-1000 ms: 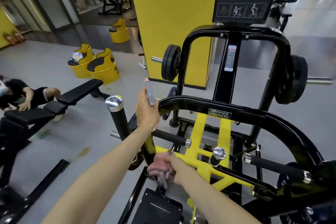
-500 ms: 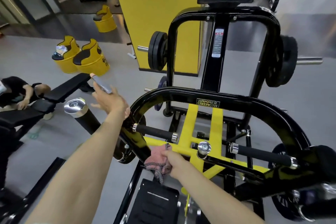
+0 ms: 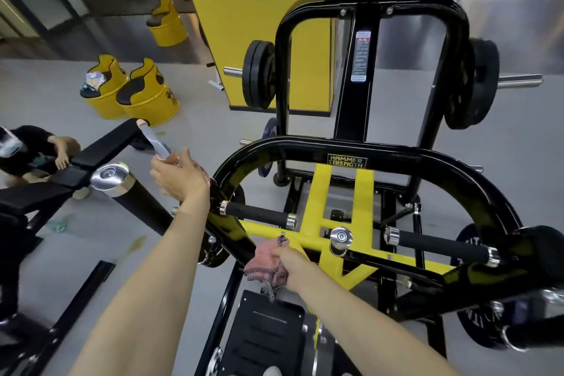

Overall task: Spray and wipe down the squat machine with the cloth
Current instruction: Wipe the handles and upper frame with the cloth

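The right hand's (image 3: 293, 265) fingers are clenched round a crumpled pink cloth with a dark patterned edge (image 3: 265, 264), pressing it to the yellow crossbar low in the centre of the frame, just beside the black curved tube of the black-and-yellow squat machine (image 3: 396, 152). The left hand (image 3: 180, 178), centre left, grasps the base of a slim grey spray bottle with peach ends (image 3: 155, 141), tilted toward the upper left, just beside the tube's bend. Yellow barrel seats (image 3: 148, 94) stand upper left.

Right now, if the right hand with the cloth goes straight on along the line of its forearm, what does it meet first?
Probably the black side bar. The right hand grips the cloth just beside that bar, and the forearm points up and to the left towards it. Depth is unclear, so the hand may pass above it.
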Available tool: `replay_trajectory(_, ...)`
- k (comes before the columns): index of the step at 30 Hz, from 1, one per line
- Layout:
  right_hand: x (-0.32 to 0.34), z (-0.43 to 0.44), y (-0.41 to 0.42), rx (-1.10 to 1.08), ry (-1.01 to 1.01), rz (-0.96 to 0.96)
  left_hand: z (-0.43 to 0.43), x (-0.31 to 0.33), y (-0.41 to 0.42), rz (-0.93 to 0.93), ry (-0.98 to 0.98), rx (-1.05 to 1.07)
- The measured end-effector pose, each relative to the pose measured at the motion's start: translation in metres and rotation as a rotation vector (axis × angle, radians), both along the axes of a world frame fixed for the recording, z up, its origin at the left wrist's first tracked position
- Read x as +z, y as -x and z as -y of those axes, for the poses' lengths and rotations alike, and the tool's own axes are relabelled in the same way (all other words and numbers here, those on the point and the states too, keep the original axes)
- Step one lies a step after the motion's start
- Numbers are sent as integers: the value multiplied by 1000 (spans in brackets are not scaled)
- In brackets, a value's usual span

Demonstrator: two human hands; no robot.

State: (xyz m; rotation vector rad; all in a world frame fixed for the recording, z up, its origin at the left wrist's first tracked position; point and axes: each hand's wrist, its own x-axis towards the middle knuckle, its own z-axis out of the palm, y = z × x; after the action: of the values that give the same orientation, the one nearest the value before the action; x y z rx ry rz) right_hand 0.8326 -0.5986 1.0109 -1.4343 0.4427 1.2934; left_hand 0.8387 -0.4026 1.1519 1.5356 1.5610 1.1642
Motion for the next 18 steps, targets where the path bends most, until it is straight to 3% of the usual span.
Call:
replay_trajectory(5,1,3,4,-14,-36,7,-8,-6,5,-5,-65,-52)
replay_trajectory(18,-16,5,4,-23,3,13,-3,3,5,-47,28,-49)
